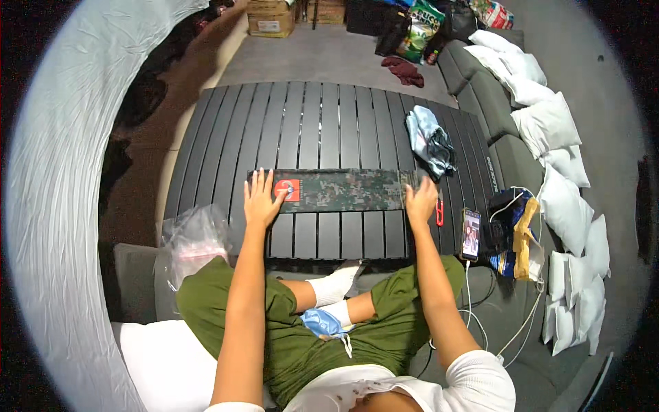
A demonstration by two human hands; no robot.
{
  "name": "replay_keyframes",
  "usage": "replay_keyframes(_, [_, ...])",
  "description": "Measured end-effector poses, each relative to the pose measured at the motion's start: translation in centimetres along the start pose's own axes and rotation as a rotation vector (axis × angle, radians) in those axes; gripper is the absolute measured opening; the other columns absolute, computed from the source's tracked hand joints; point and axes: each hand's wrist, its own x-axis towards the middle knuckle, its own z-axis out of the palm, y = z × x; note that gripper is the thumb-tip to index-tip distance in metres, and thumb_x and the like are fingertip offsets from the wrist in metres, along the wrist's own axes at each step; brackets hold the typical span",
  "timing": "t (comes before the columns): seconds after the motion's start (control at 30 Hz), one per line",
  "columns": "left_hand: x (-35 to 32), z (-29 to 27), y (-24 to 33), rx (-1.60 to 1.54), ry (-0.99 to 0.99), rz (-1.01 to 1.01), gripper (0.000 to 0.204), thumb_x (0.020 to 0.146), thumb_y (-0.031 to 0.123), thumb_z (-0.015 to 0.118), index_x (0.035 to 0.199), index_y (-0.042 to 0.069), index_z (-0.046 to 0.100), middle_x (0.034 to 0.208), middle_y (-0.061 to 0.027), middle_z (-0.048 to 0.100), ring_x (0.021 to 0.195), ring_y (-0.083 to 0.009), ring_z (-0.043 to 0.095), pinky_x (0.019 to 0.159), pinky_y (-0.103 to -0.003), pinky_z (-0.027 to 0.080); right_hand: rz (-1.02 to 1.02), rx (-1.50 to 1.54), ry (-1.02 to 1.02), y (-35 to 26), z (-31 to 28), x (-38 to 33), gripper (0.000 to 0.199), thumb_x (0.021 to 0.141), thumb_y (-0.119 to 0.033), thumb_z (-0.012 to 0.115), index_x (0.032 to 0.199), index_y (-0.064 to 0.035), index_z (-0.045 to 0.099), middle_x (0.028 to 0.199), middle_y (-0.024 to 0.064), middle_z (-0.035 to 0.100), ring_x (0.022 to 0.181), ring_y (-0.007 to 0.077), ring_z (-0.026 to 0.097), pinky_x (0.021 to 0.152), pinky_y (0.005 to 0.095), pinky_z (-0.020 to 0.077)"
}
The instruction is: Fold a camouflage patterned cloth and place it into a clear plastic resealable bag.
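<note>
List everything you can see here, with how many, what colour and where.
table: one, dark slatted, centre
camouflage cloth strip: one, green-grey with a red patch, near table edge, under both hands
crumpled cloth: one, light blue and dark, table's right side
red clip: one, beside the right hand
phone: one, screen lit, right of table
pillows: several, white, along the right
plastic bag: one, clear, left
cardboard boxes: at least two, brown, top
face mask: one, blue, on lap
left hand: flat on strip's left end
right hand: on strip's right end
</note>
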Motion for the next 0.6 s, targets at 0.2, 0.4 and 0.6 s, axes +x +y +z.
replay_keyframes(0.2, [0.3, -2.2, 2.7, -0.252, 0.280, -0.071, 0.054, 0.087, 0.038, 0.044, 0.131, 0.009, 0.034, 0.137, -0.0147, 0.029, 0.128, -0.0302, 0.023, 0.103, -0.043, 0.019, 0.493, -0.028, -0.261, 0.6, -0.4, 1.1, 0.040, 0.064, -0.044, 0.068, 0.088, -0.0117, 0.065, 0.099, 0.0137, 0.059, 0.104, 0.0368, 0.047, 0.084, 0.0484, 0.0359])
replay_keyframes(0.4, [1.4, -2.4, 9.7, -0.904, -0.082, -0.005, 0.050, 0.089, 0.037, 0.044, 0.126, 0.005, 0.040, 0.129, -0.0125, 0.041, 0.116, -0.0269, 0.041, 0.096, -0.039, 0.030, 0.288, 0.584, -0.283, -0.6, -3.2, 3.1, 0.034, 0.068, -0.029, 0.068, 0.077, 0.0016, 0.056, 0.070, 0.0130, 0.058, 0.068, 0.0215, 0.057, 0.065, 0.0322, 0.0444])
replay_keyframes(0.6, [-1.4, -7.1, 19.1, -2.157, -0.816, -0.383, 0.047, 0.082, 0.050, 0.050, 0.106, 0.010, 0.054, 0.102, -0.0020, 0.057, 0.089, -0.0150, 0.055, 0.077, -0.030, 0.043, 0.154, 1.149, -0.547, -11.0, -10.5, -1.1, 0.018, 0.076, -0.013, 0.065, 0.088, -0.0021, 0.056, 0.080, 0.0023, 0.058, 0.073, 0.0098, 0.053, 0.067, 0.0243, 0.0445])
